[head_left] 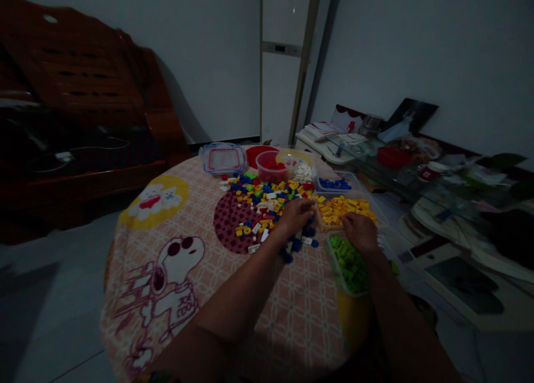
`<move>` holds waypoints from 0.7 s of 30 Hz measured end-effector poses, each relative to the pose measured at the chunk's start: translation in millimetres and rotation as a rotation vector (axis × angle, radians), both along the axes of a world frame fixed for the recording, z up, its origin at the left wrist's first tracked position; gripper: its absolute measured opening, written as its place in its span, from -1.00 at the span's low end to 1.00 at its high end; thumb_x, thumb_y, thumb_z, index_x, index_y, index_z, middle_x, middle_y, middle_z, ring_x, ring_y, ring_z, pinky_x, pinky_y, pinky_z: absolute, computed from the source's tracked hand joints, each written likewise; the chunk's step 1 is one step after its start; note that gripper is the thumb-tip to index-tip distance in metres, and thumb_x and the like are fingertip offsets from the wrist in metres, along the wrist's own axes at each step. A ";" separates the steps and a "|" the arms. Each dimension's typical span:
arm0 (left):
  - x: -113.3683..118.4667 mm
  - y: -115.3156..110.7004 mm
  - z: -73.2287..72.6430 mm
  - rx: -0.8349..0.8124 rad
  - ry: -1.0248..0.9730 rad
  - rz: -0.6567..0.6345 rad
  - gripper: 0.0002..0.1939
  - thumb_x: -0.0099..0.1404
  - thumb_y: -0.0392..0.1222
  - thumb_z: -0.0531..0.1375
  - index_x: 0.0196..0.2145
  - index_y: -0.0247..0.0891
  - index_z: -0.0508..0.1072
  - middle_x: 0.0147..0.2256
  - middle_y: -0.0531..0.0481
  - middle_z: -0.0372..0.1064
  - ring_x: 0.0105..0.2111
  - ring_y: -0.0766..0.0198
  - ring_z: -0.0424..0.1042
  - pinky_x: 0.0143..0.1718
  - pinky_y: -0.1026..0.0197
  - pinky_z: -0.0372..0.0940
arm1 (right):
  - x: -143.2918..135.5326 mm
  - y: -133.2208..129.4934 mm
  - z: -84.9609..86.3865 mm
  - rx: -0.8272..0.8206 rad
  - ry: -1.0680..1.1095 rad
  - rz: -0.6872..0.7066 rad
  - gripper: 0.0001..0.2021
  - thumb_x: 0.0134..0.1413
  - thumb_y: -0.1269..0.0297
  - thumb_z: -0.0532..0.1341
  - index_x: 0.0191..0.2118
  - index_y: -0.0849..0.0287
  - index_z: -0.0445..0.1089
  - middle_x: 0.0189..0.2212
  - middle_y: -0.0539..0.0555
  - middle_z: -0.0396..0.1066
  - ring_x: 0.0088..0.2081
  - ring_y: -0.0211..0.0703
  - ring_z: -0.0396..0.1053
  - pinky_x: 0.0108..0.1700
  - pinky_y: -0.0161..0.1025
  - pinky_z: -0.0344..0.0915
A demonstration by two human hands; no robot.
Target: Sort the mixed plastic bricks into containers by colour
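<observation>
My left hand (295,217) is over the right side of a mixed pile of small bricks (267,196), its fingers pressed together near the yellow container; what they hold, if anything, is too small to name. Above the front right of the yellow bricks (344,209) is my right hand (359,231), fingers curled closed, contents hidden. Green bricks (348,263) fill a clear tub just below it. Blue bricks (334,183) lie in a clear container behind the yellow ones. A round tub (273,174) with red pieces stands behind the pile, beside white pieces (303,171).
A lidded clear box (224,159) sits at the back left of the round table, whose patterned cloth (292,310) shows in front. At right stands a glass table with a red bowl (393,157) and a cup (433,171). A wooden bench (83,93) is at left.
</observation>
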State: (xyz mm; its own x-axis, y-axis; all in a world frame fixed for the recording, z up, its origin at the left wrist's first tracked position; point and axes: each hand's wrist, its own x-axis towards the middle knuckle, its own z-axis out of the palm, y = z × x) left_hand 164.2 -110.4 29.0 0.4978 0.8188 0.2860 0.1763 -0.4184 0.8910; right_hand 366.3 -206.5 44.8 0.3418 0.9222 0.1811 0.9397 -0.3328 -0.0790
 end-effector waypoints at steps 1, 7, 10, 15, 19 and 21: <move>-6.6 4.1 2.7 0.050 0.063 0.058 -0.63 0.19 -0.39 0.23 -0.03 -0.28 0.58 -0.08 -0.15 0.57 -0.10 0.14 0.55 0.02 0.09 0.43 | 0.2 0.0 0.0 0.000 0.001 0.001 -0.67 0.33 0.24 0.04 -0.19 0.16 0.57 -0.24 0.16 0.59 -0.21 -0.08 0.48 -0.25 -0.25 0.13; -51.1 30.3 13.3 0.213 0.410 0.377 -0.69 0.21 -0.36 0.21 -0.12 -0.23 0.63 -0.14 -0.13 0.58 -0.12 0.09 0.52 0.01 0.08 0.39 | -0.8 -0.1 0.0 -0.002 -0.004 -0.009 -0.67 0.33 0.23 0.05 -0.18 0.17 0.57 -0.25 0.16 0.59 -0.20 -0.07 0.48 -0.25 -0.24 0.13; -67.2 38.0 13.7 0.198 0.541 0.366 -0.72 0.21 -0.30 0.22 -0.13 -0.25 0.64 -0.21 -0.13 0.58 -0.18 0.10 0.52 -0.08 0.13 0.38 | -1.0 0.3 -0.5 -0.001 -0.009 -0.010 -0.67 0.32 0.25 0.05 -0.15 0.17 0.58 -0.25 0.17 0.59 -0.20 -0.08 0.48 -0.25 -0.25 0.13; -75.7 40.3 14.4 0.192 0.621 0.257 -0.75 0.18 -0.27 0.25 -0.20 -0.29 0.67 -0.31 -0.12 0.57 -0.25 0.13 0.50 -0.16 0.18 0.34 | 0.8 1.2 -2.9 -0.002 -0.014 -0.001 -0.67 0.32 0.25 0.05 -0.15 0.17 0.58 -0.25 0.17 0.59 -0.20 -0.08 0.49 -0.25 -0.26 0.14; -76.0 40.2 16.6 0.156 0.608 0.262 -0.80 0.12 -0.29 0.30 -0.27 -0.29 0.67 -0.31 -0.11 0.58 -0.25 0.13 0.51 -0.17 0.20 0.33 | 0.6 1.4 -2.8 -0.007 -0.011 -0.006 -0.67 0.33 0.25 0.05 -0.16 0.18 0.58 -0.25 0.17 0.60 -0.20 -0.08 0.49 -0.25 -0.26 0.14; -77.2 41.5 16.7 0.125 0.576 0.265 -0.82 0.11 -0.29 0.32 -0.29 -0.28 0.66 -0.32 -0.09 0.59 -0.28 0.16 0.52 -0.18 0.22 0.33 | -0.1 1.3 -1.8 -0.006 -0.015 -0.009 -0.67 0.33 0.25 0.05 -0.16 0.17 0.58 -0.25 0.17 0.60 -0.20 -0.08 0.49 -0.26 -0.25 0.13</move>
